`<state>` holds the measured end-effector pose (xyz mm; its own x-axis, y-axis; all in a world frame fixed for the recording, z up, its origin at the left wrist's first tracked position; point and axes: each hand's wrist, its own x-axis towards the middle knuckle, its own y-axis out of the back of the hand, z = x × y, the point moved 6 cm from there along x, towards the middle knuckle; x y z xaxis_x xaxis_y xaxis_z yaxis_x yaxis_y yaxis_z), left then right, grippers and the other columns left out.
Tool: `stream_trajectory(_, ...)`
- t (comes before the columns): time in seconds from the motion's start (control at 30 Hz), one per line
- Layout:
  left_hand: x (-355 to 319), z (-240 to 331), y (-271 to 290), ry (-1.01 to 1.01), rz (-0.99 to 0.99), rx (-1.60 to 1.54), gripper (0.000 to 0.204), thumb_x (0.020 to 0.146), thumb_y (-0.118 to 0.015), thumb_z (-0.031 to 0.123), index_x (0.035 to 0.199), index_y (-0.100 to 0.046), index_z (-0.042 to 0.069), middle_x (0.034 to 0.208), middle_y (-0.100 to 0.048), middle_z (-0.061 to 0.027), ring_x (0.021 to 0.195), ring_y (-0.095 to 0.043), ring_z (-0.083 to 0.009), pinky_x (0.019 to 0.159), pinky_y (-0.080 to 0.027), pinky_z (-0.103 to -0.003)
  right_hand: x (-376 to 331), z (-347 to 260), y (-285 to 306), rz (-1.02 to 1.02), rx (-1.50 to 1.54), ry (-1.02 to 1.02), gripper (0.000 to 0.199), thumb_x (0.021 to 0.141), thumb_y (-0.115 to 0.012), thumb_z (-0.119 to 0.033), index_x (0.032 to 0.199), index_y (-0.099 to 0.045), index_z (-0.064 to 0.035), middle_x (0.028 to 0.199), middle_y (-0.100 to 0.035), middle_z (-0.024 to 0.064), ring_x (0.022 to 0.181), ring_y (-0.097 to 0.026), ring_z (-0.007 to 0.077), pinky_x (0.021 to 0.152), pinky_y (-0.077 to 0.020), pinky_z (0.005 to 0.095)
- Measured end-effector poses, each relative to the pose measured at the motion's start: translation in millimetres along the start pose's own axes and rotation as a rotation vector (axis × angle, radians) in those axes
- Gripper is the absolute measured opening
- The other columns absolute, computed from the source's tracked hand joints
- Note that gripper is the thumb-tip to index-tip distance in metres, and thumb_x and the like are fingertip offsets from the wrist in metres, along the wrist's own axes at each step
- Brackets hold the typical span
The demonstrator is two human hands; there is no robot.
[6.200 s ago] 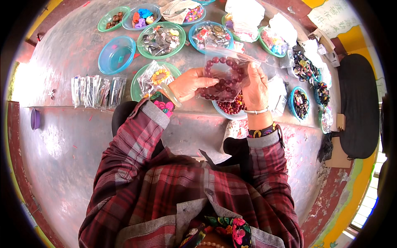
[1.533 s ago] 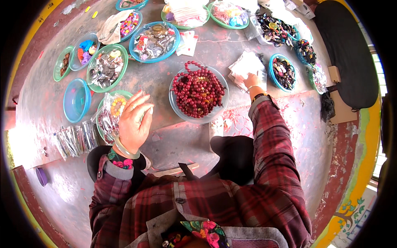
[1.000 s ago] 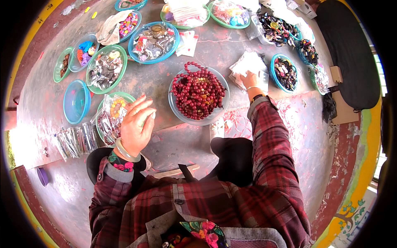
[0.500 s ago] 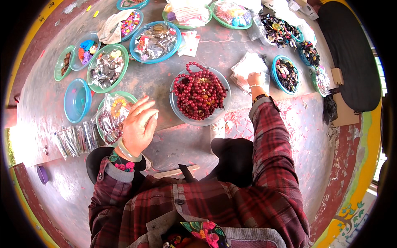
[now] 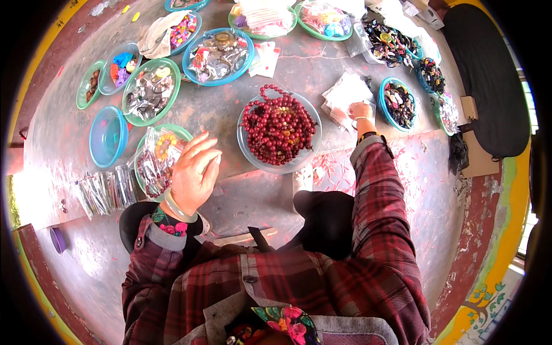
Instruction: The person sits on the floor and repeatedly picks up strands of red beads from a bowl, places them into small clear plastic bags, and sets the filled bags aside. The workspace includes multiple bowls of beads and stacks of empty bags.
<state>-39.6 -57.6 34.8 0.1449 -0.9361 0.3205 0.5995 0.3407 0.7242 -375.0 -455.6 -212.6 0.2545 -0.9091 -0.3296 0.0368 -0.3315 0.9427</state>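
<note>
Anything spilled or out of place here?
One strand of red beads loops over the far rim of its clear bowl. Clear bags overhang the green plate beside the left hand. Nothing looks spilled.

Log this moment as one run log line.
left hand: open over bagged beads in green bowl | right hand: on clear packets | red beads: untouched

The left hand (image 5: 194, 172) is raised with its back to the camera, fingers (image 5: 201, 144) loosely spread and slightly curled, forearm bent close to the body. The right arm stretches far forward, its hand (image 5: 360, 111) lowered, fingers curled downward.
</note>
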Motion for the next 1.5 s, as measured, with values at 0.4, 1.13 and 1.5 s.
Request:
stream_trajectory(0.4,1,2,-1,-0.031,0.009,-0.005,0.011,0.079,-0.059,0.005,0.089,-0.061,-0.001,0.101,-0.061,-0.0173,0.106,-0.053,-0.0356,0.09,-0.042,-0.04,-29,1,34,0.197,1.216,-0.037,0.012,0.077,-0.059,-0.017,0.084,-0.066,-0.0103,0.082,-0.065,-0.0015,0.076,-0.058,0.0095,0.058,-0.0414,0.0231)
stream_trajectory(1.13,-16,10,20,-0.004,0.202,-0.233,0.011,0.082,-0.058,0.006,0.091,-0.061,0.0,0.093,-0.062,-0.0135,0.084,-0.06,-0.0264,0.076,-0.047,-0.032,-247,-266,167,-0.261,1.285,0.385,0.013,0.076,-0.066,-0.006,0.085,-0.067,0.0034,0.072,-0.066,0.0073,0.058,-0.059,0.0099,0.055,-0.0477,0.0217)
stream_trajectory(1.5,-28,-8,-1,0.402,0.074,-0.94,0.009,0.091,-0.051,0.008,0.089,-0.054,0.0,0.081,-0.058,-0.0021,0.071,-0.056,-0.0068,0.061,-0.048,-0.021,-306,-328,122,-0.186,1.227,0.514,0.012,0.075,-0.066,-0.008,0.079,-0.065,0.0038,0.066,-0.063,0.0043,0.055,-0.055,0.0081,0.051,-0.0453,0.0223)
